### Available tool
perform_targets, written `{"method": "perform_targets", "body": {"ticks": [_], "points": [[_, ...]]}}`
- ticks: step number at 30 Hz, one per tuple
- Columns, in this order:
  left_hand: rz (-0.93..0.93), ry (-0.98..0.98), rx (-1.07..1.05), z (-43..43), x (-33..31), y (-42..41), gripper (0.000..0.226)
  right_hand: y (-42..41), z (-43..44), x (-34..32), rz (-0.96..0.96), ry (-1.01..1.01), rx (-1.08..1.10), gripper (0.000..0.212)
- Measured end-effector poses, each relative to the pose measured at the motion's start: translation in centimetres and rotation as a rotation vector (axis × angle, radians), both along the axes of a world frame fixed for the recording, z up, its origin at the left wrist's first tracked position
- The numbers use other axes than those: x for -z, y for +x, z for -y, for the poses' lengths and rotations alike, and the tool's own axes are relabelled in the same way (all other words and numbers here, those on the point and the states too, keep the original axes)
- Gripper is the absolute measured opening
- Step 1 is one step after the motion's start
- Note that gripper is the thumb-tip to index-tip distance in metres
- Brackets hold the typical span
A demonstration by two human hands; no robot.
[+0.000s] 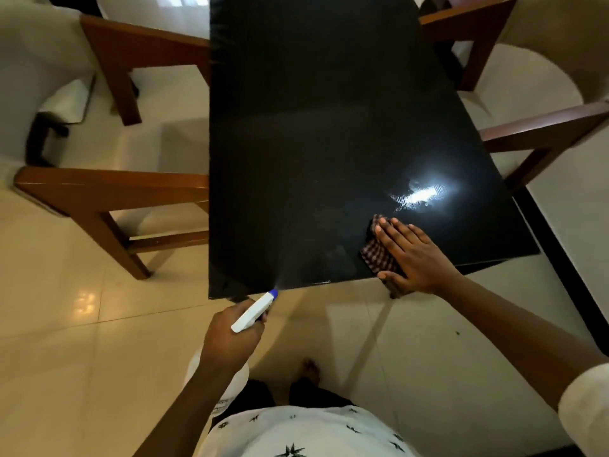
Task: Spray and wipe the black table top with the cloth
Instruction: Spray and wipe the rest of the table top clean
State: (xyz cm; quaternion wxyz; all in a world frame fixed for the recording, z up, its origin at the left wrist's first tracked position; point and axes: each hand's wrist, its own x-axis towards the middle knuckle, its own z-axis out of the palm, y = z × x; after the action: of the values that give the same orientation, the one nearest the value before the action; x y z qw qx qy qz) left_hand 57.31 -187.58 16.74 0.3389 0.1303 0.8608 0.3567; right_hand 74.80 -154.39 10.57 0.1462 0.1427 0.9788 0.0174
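A glossy black table top (pixel 313 127) fills the middle of the view. My left hand (pixel 227 338) grips a white spray bottle (pixel 253 311) with a blue nozzle, just off the table's near edge. A fine mist leaves the nozzle toward the table. My right hand (pixel 412 255) lies flat with straight fingers on a checked cloth (pixel 375 255) at the table's near right corner. A wet, shiny patch (pixel 418 196) glares just beyond the cloth.
Wooden chairs with pale cushions stand on both sides: two at the left (pixel 108 199) and two at the right (pixel 540 127). The floor (pixel 82 341) is glossy cream tile. My bare foot (pixel 311 371) shows below the table's near edge.
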Motion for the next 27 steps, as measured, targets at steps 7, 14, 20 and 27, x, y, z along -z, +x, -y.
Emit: {"method": "perform_targets", "body": {"ticks": [7, 14, 20, 27], "points": [[-0.037, 0.066, -0.038, 3.0, 0.0, 0.7, 0.018, -1.3, 0.3, 0.0, 0.001, -0.086, -0.12, 0.092], [-0.034, 0.135, -0.18, 5.9, -0.7, -0.6, 0.03, -10.9, 9.1, 1.2, -0.082, -0.176, -0.361, 0.092], [-0.061, 0.185, -0.297, 6.3, -1.7, -2.4, 0.046, -11.5, 8.7, 1.8, -0.053, -0.16, -0.408, 0.089], [-0.057, 0.196, -0.399, 6.7, -1.8, -4.5, 0.041, -5.3, 2.1, 1.1, 0.043, -0.105, -0.376, 0.089]]}}
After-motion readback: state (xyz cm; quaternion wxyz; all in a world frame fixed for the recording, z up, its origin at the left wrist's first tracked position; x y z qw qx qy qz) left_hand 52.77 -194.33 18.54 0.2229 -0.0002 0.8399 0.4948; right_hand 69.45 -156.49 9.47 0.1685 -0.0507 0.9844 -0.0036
